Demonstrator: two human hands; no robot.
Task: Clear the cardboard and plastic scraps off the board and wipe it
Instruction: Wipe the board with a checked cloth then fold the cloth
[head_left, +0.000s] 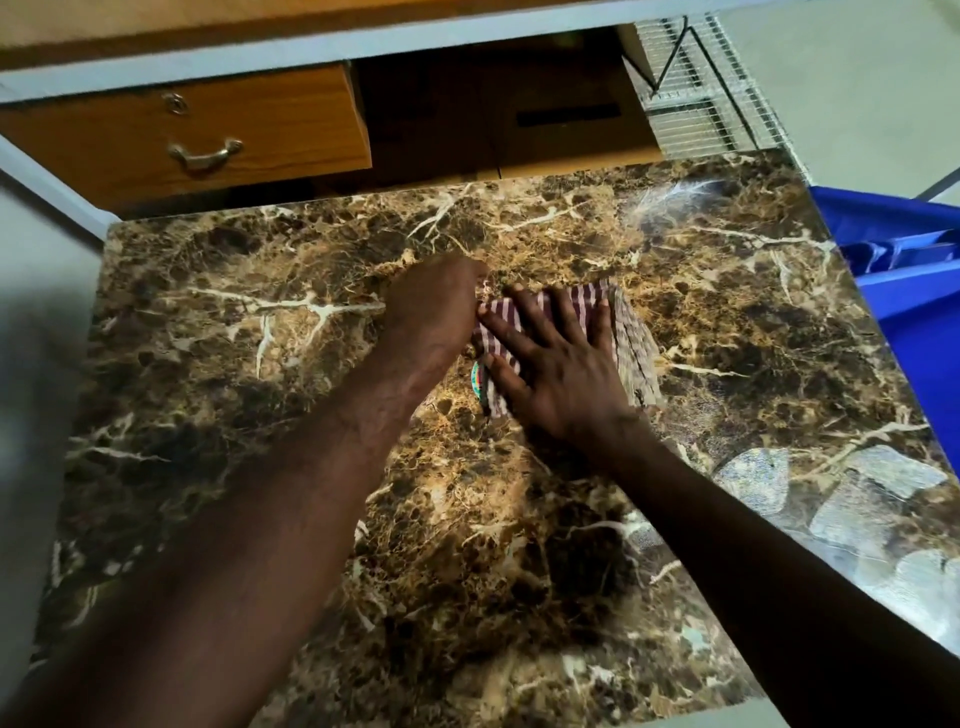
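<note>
Nearest the camera were the two bare forearms, both reaching over the near edge of the brown marble-patterned board (218, 322) toward its middle. The right hand (558, 364) lay flat on a folded maroon-and-white striped cloth (631, 353), fingers straight and spread, palm pressing down; it gripped nothing. The left hand (434, 306) sat just beside it, at the cloth's left edge. Its fingers were hidden behind the knuckles, so whether it pinched the fabric or only touched it: can't tell.

The cloth lay approx. at the board's centre, slightly toward the far edge, under and to the right of the right hand's fingers. Its long axis ran roughly near-to-far, tilted a little. A small coloured bit showed at its near-left corner, unclear what.

No cardboard or plastic scraps showed on the board, so clearing looked done and wiping seemed underway. Dull patches by the near-right corner and a whitish smear by the far-right corner prob. need passes; the right hand was nearer both.

Beyond the far edge stood a wooden drawer w/ metal handle (205, 150); a blue plastic bin (904, 270) sat off the right edge.
</note>
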